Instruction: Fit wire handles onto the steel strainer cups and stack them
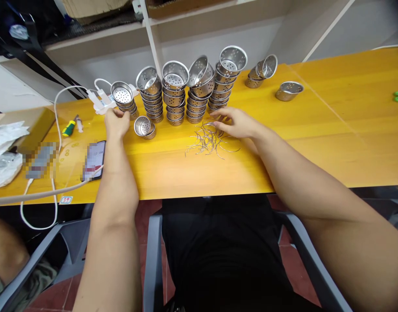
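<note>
Perforated metal cups and wires on a table (166,177), located relative to the wire pile (206,141). The wire pile, a loose tangle of thin, curved pieces, lies on the table in front of the person. The right hand (234,122) is at its right rear edge; its grip is open, thumb and index finger apart, near the base of the rightmost tall stack. The left hand (117,125), well to the left of the wire pile, touches a shorter cup stack (122,94); whether its grip is closed on a cup cannot be told. Directly behind the wire pile and to its left rear stands a row of four tall stacks (174,96), one topped by a tilted cup (199,71). Left of the wire pile rests a tilted nested pair (144,127). To its right rear are a leaning group of cups (265,67) and a single upright cup (289,92). Far to its left lie a phone (94,160) and a green-and-yellow screwdriver (69,128).
</note>
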### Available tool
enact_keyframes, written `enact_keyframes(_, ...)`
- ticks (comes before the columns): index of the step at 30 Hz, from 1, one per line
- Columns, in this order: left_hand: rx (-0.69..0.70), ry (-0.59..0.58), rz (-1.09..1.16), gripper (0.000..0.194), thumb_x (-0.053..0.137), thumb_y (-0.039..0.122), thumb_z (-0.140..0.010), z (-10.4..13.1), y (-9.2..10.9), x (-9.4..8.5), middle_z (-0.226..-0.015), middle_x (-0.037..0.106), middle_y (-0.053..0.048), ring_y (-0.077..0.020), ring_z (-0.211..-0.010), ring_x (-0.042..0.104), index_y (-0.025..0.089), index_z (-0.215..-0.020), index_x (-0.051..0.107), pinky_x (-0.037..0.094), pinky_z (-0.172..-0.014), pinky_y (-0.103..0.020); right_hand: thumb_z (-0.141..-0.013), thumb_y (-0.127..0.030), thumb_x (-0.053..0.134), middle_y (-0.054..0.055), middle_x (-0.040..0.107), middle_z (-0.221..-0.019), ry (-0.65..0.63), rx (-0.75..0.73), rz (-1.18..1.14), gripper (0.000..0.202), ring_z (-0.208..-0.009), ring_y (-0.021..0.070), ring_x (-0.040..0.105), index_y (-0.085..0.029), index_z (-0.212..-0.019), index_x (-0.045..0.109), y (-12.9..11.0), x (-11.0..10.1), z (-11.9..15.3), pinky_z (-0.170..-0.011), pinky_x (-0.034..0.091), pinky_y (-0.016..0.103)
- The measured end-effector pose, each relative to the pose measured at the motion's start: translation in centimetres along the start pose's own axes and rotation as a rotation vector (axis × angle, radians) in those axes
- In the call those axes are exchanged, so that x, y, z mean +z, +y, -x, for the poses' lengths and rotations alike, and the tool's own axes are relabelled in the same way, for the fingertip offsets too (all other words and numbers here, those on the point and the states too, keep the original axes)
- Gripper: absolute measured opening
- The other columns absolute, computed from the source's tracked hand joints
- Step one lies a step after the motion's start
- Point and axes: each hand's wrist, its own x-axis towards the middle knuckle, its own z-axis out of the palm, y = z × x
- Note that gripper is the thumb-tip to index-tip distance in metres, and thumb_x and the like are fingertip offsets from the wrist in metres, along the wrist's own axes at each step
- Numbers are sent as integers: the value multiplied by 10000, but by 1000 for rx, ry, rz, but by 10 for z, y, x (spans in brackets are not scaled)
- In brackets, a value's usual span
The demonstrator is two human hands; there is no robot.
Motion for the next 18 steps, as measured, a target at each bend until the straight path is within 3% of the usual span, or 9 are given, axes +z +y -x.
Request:
enact_keyframes(2,-21,11,-25,340,777,141,-1043,5,5,6,-851,598,15,-201,-854,617,253,-809,558,608,-1066,-424,-1085,-489,743,215,875,-1526,-4,20,42,605,-1254,422,875,-186,-1601,830,0,8,-3,-1200,726,673)
enact_keyframes(4,-20,1,-26,373,798,162,-1058,10,11,11,-806,600,22,-196,-820,588,250,-768,581,562,-979,-393,-1080,-497,747,235,856,-1563,14,48,58,644,-1303,446,866,-167,-1630,804,7,14,-7,-1231,712,703)
enact_keyframes(8,-22,-13,-26,444,793,188,-1086,11,14,11,-754,586,33,-178,-764,533,254,-711,564,438,-836,-392,-1038,-583,798,233,865,-1460,59,86,58,648,-1301,472,856,-182,-1546,824,18,15,-14,-1242,708,721)
enact_keyframes(11,27,90,-33,527,734,197,-1113,4,13,0,-699,474,48,-142,-729,478,259,-655,480,394,-810,-406,-1039,-574,781,196,877,-1368,80,81,82,480,-1245,449,859,-241,-1373,869,7,8,-11,-1219,720,702)
enact_keyframes(14,232,204,0,543,632,312,-1173,2,17,-11,-742,377,56,-89,-767,445,260,-699,372,384,-819,-391,-1096,-482,693,167,901,-1289,42,-32,80,340,-1208,416,873,-258,-1250,898,-24,2,-6,-1198,721,662)
enact_keyframes(16,429,150,2,547,551,499,-1213,8,25,-13,-768,440,42,-100,-849,547,258,-752,386,409,-842,-396,-1144,-454,639,177,910,-1386,-37,-137,47,422,-1307,420,872,-224,-1377,906,-46,4,-4,-1252,693,656)
enact_keyframes(18,575,27,31,556,573,663,-1159,20,35,-10,-786,591,8,-157,-915,665,259,-786,489,472,-846,-420,-1168,-460,628,200,866,-1575,-125,-171,25,549,-1456,433,841,-169,-1578,849,-61,11,-7,-1323,661,654)
